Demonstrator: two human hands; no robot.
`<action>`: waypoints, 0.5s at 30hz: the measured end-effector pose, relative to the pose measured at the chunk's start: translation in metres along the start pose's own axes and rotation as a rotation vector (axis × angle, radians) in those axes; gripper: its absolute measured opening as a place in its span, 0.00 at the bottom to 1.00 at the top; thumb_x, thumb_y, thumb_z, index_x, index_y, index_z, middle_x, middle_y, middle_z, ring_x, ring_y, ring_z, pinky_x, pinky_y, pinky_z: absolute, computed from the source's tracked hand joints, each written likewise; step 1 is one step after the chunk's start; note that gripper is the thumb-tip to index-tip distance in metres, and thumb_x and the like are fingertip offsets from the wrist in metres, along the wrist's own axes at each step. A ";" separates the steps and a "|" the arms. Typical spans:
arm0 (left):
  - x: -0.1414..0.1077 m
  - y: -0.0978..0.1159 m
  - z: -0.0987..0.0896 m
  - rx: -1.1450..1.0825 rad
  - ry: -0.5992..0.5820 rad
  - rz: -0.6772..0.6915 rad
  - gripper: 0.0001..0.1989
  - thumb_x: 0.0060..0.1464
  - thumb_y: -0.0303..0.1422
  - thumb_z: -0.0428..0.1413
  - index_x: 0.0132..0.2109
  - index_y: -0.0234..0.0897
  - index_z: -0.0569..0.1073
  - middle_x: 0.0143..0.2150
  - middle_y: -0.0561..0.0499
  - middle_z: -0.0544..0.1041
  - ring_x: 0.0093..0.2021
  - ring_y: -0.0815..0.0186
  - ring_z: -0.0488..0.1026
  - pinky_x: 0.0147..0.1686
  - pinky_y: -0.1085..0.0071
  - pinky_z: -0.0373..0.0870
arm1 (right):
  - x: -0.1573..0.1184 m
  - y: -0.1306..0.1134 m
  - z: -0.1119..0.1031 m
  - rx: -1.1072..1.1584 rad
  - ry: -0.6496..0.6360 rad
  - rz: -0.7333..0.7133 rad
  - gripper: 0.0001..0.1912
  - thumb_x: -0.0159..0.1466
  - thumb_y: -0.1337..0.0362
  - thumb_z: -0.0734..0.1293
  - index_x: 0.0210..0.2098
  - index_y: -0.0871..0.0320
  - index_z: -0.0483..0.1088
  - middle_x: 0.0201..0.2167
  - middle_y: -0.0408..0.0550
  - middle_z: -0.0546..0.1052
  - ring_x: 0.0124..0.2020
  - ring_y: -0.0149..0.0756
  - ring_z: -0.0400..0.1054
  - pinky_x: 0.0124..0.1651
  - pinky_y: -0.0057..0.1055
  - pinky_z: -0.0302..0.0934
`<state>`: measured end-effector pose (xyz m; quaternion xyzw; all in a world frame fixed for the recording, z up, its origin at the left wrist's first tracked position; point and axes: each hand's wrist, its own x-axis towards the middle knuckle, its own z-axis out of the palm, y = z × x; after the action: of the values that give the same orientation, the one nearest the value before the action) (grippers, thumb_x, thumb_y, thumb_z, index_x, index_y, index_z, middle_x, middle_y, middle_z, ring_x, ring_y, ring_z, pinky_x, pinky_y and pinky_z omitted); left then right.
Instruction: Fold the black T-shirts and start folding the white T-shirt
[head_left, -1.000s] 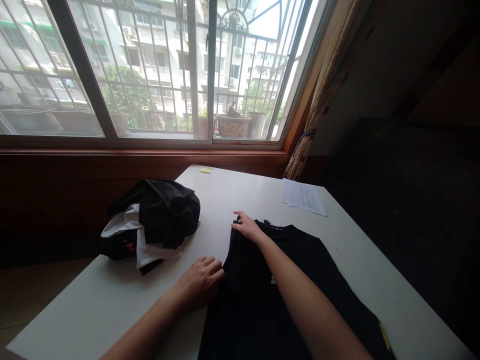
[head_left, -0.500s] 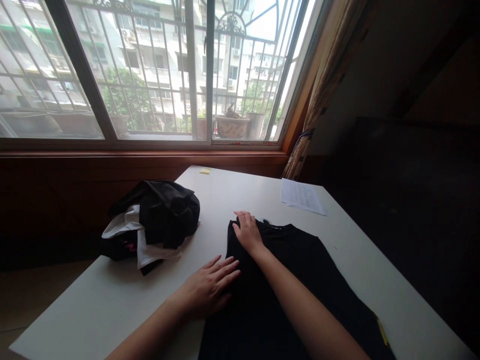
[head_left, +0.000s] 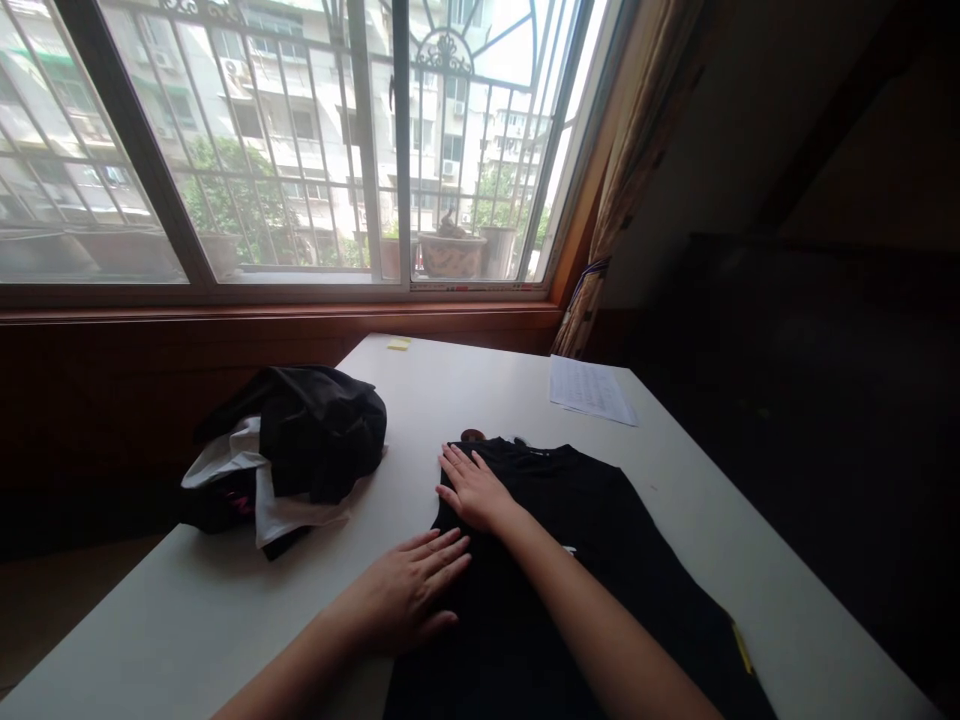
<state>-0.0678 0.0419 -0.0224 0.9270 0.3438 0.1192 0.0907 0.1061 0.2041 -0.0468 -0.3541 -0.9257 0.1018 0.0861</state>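
Note:
A black T-shirt (head_left: 600, 520) lies spread on the white table, its neckline toward the window. My right hand (head_left: 474, 488) rests flat on the upper left of the shirt by the shoulder, fingers spread. Lower down, my left hand (head_left: 416, 585) lies palm down over the shirt's left edge with its fingers stretched out. Neither hand grips the cloth. A small white mark on the shirt shows beside my right forearm. Just past the shoulder sits a brown round object (head_left: 473, 435), partly hidden by the shirt.
A heap of black and white clothes (head_left: 322, 430) lies at the table's left. Printed sheets (head_left: 592, 390) are near the far right corner, and a yellow sticky note (head_left: 399, 344) is at the far edge. Beyond the white table (head_left: 150, 620) are a barred window and a tied curtain (head_left: 581, 300).
My right hand has slid back and flattened at the shirt's shoulder, uncovering the brown round object. My left hand stays at the left edge. The view has shifted slightly to the right.

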 end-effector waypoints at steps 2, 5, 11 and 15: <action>0.000 0.001 0.000 0.007 -0.018 -0.013 0.37 0.64 0.45 0.53 0.73 0.37 0.50 0.73 0.40 0.53 0.72 0.51 0.52 0.70 0.52 0.53 | 0.005 0.002 0.000 -0.001 -0.005 0.013 0.34 0.72 0.46 0.52 0.73 0.54 0.49 0.74 0.47 0.44 0.75 0.41 0.36 0.74 0.47 0.30; 0.001 0.004 -0.002 0.011 -0.043 -0.021 0.38 0.65 0.45 0.53 0.74 0.37 0.48 0.74 0.40 0.51 0.73 0.51 0.50 0.70 0.52 0.52 | 0.012 0.006 0.001 -0.003 -0.009 0.018 0.35 0.72 0.45 0.50 0.73 0.54 0.47 0.75 0.46 0.42 0.75 0.40 0.36 0.74 0.47 0.29; 0.001 0.004 -0.002 -0.007 -0.021 -0.009 0.40 0.65 0.46 0.53 0.74 0.39 0.44 0.74 0.40 0.50 0.73 0.50 0.50 0.70 0.51 0.51 | 0.029 0.015 0.003 -0.004 -0.037 0.049 0.36 0.72 0.43 0.49 0.73 0.52 0.46 0.75 0.45 0.40 0.75 0.42 0.34 0.73 0.48 0.27; 0.002 0.004 0.000 -0.010 -0.036 -0.022 0.41 0.64 0.46 0.53 0.75 0.39 0.43 0.75 0.41 0.49 0.73 0.50 0.49 0.70 0.51 0.51 | 0.040 0.021 0.002 -0.006 -0.049 0.078 0.37 0.71 0.43 0.48 0.74 0.52 0.44 0.75 0.44 0.37 0.75 0.41 0.33 0.73 0.48 0.26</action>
<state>-0.0643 0.0402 -0.0215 0.9246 0.3518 0.1034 0.1030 0.0892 0.2462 -0.0508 -0.3876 -0.9133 0.1112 0.0584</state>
